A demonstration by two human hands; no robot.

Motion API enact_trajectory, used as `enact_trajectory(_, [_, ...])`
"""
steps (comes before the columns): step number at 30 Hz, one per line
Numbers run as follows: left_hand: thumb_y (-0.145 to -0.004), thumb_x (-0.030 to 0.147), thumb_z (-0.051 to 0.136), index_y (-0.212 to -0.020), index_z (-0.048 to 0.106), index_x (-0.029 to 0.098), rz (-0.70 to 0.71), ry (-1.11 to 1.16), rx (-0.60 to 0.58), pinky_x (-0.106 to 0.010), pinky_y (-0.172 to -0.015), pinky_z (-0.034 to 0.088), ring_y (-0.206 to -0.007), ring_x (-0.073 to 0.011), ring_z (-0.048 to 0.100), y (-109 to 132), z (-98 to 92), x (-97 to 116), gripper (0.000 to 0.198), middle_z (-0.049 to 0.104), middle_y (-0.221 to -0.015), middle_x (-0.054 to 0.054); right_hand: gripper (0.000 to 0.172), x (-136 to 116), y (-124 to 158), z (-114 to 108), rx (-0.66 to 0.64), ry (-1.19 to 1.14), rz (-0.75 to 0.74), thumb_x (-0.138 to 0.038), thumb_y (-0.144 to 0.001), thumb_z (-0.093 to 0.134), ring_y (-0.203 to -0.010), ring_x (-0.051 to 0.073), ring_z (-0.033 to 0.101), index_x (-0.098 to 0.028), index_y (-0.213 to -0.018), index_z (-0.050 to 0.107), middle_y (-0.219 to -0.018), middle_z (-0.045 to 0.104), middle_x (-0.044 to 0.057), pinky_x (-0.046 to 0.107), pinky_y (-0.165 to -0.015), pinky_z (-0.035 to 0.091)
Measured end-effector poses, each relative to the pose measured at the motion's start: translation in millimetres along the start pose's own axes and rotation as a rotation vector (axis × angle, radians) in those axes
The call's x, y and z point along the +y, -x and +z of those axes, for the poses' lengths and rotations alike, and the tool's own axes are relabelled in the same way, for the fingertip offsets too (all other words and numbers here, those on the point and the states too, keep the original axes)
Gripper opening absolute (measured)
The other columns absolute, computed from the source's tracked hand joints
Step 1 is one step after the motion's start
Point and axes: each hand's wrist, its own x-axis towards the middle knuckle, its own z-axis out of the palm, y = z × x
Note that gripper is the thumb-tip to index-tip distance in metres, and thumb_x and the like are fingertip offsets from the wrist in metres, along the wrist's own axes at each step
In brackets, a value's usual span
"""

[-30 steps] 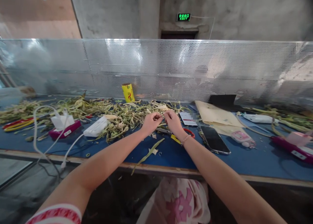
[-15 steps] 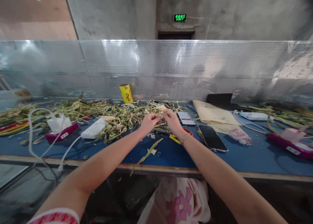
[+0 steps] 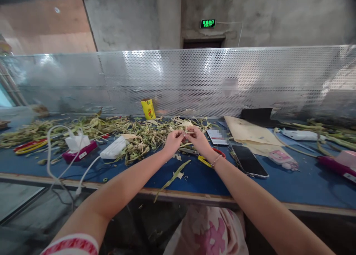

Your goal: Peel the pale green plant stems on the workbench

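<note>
My left hand [image 3: 172,141] and my right hand [image 3: 198,139] meet over the blue table [image 3: 292,181], fingers pinched together on a small piece of plant stem [image 3: 185,132] between them. Both hands hover at the near edge of a heap of green-yellow plant stems and husks [image 3: 133,132]. A loose stem strip [image 3: 174,175] lies on the table just below my left hand. Scissors with red and yellow handles [image 3: 209,159] lie under my right wrist, which wears a thin bracelet.
A black phone [image 3: 249,160] and brown paper [image 3: 249,131] lie to the right. A white charger block [image 3: 112,147] with cable, a pink-and-white device [image 3: 79,149] and a yellow roll [image 3: 147,108] stand left and behind. A perforated metal screen [image 3: 194,80] backs the table.
My hands stay pinched together on the stem piece and have barely moved. The camera has shifted slightly, moving the scene a little to the right and down.
</note>
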Motion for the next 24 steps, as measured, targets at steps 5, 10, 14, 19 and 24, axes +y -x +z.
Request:
enact_trajectory(5, [-0.059, 0.035, 0.064, -0.064, 0.055, 0.013, -0.06, 0.125, -0.023, -0.026, -0.064, 0.042, -0.057, -0.0099, 0.049, 0.3, 0.1, -0.7, 0.025, 0.054, -0.058, 0.001, 0.028, 1.5, -1.6, -1.4, 0.025, 0.071, 0.036, -0.033, -0.064, 0.058, -0.066, 0.014, 0.054, -0.02, -0.087, 0.048, -0.074, 0.055, 0.001, 0.028, -0.06, 0.046])
enact_trajectory(10, [-0.059, 0.037, 0.065, -0.061, 0.055, 0.013, -0.042, 0.14, -0.035, -0.025, -0.061, 0.041, -0.056, -0.0096, 0.049, -1.6, -1.8, -3.2, 0.027, 0.053, -0.055, 0.002, 0.025, -1.7, -0.7, -1.2, 0.042, 0.088, 0.024, -0.034, -0.063, 0.057, -0.061, 0.012, 0.052, -0.02, -0.081, 0.046, -0.07, 0.053, -0.001, 0.027, -0.057, 0.043])
enact_trajectory(14, [-0.059, 0.036, 0.065, -0.063, 0.055, 0.013, -0.047, 0.118, 0.009, -0.024, -0.06, 0.041, -0.056, -0.0093, 0.049, -2.5, -2.4, -4.7, 0.026, 0.054, -0.057, 0.001, 0.024, -2.0, 1.0, -1.0, 0.041, 0.161, 0.054, -0.038, -0.063, 0.057, -0.054, 0.011, 0.047, -0.02, -0.07, 0.044, -0.057, 0.047, -0.004, 0.027, -0.055, 0.041])
enact_trajectory(19, [-0.061, 0.037, 0.063, -0.066, 0.055, 0.013, -0.032, 0.093, 0.023, -0.024, -0.059, 0.042, -0.057, -0.0097, 0.05, -1.8, -1.4, -4.6, 0.025, 0.055, -0.061, 0.001, 0.021, -4.8, 5.2, 1.1, -0.048, 0.104, 0.093, -0.037, -0.064, 0.055, -0.061, 0.013, 0.052, -0.018, -0.07, 0.048, -0.063, 0.054, -0.001, 0.026, -0.056, 0.04])
enact_trajectory(24, [-0.064, 0.031, 0.06, -0.07, 0.056, 0.014, -0.045, 0.035, 0.094, -0.021, -0.053, 0.039, -0.057, -0.0091, 0.049, -1.8, -0.2, -3.9, 0.018, 0.055, -0.064, 0.0, 0.019, -8.3, 7.0, 3.4, -0.061, -0.001, 0.119, -0.036, -0.064, 0.055, -0.055, 0.011, 0.048, -0.018, -0.067, 0.049, -0.056, 0.051, -0.004, 0.024, -0.054, 0.039])
